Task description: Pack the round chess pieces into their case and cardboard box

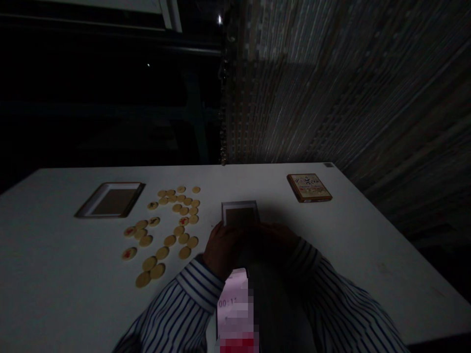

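A shallow open box (240,204) with a grey-brown inside lies on the table in front of me. My left hand (223,247) is closed at its near left side, and my right hand (281,239) is closed at its near right side, in deep shadow. The near part of the box and most fingertips are hidden in the dark. To the left of my hands, several round wooden Chinese chess pieces (162,253) are scattered, some showing red or black characters and others blank faces.
A second shallow open box (116,200) lies at the far left. The closed, printed Chinese chess box (309,187) sits at the back right. Below my left wrist is a lit phone (235,304) showing a timer. Beaded strands (279,98) hang behind the white table (353,274).
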A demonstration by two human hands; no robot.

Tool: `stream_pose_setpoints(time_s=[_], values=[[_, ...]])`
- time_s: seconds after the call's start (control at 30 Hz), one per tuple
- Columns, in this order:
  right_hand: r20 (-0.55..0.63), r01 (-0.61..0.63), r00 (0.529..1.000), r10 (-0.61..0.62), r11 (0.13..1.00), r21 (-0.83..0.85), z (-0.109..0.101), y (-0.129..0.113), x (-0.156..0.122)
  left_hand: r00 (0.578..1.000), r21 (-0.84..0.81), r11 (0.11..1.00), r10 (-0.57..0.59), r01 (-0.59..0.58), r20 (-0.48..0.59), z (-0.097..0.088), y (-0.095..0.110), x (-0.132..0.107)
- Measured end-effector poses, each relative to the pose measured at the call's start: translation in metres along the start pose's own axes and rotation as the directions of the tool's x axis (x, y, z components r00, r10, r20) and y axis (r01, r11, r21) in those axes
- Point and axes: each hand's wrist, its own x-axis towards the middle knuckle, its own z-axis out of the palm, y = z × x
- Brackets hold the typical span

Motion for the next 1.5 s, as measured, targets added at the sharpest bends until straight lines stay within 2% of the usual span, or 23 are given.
stream_pose_setpoints(time_s=[0.17, 0.4, 0.63, 0.7, 0.8, 0.97, 1.33, 1.5], values=[[0.028, 0.01, 1.0, -0.011, 1.0, 0.025, 0.003, 0.003, 0.001, 1.0, -0.001, 1.0, 0.008, -0.008, -0.019, 0.001, -0.001, -0.001], [-0.001, 0.036, 0.999, -0.036, 0.998, 0.045, 0.007, 0.008, 0.0, 0.999, -0.008, 1.0, 0.003, -0.004, -0.045, 0.001, 0.0, 0.0], [-0.095, -0.072, 0.992, 0.078, 0.995, 0.067, -0.003, 0.01, -0.007, 0.999, -0.045, 0.999, 0.002, -0.004, -0.044, 0.0, -0.002, 0.001], [-0.092, -0.134, 0.986, 0.138, 0.99, 0.049, -0.005, 0.012, -0.01, 0.996, -0.059, 0.998, 0.004, -0.009, -0.085, -0.001, -0.004, 0.0], [-0.046, -0.203, 0.978, 0.203, 0.979, 0.017, -0.007, 0.014, -0.013, 0.978, -0.05, 0.998, 0.015, -0.026, -0.207, -0.001, -0.01, -0.003], [-0.045, -0.203, 0.978, 0.205, 0.978, 0.047, -0.006, 0.01, -0.013, 0.955, -0.033, 0.999, 0.002, -0.012, -0.295, 0.003, -0.017, -0.007], [0.0, -0.252, 0.968, 0.252, 0.968, 0.002, -0.002, 0.01, -0.009, 0.96, -0.011, 1.0, -0.001, -0.002, -0.281, 0.004, -0.019, -0.007], [0.005, -0.229, 0.973, 0.229, 0.973, -0.003, 0.001, 0.012, -0.01, 0.962, -0.01, 1.0, -0.007, 0.004, -0.274, 0.005, -0.02, -0.007]])
